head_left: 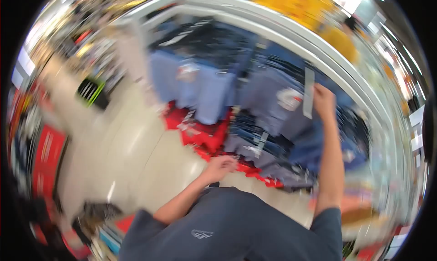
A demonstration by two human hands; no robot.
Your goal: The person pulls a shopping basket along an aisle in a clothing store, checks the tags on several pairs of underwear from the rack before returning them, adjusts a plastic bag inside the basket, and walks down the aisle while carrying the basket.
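My right hand [324,101] is raised at the right of a hanging clothes display, its fingers closed at the edge of a pale, translucent strip [309,92]. Behind the strip hang dark blue garments and a grey-blue garment [264,95] with a white and red tag. Lower down, my left hand [221,166] is beside the bottom edge of the red garments [205,136], fingers curled; whether it holds anything is too blurred to tell. Light blue garments [195,86] hang left of centre.
A white rack frame [255,11] curves over the garments. Black and green baskets [92,92] stand on the pale floor [132,143] at left, near a red panel [47,161]. A person in yellow [339,42] is beyond the rack.
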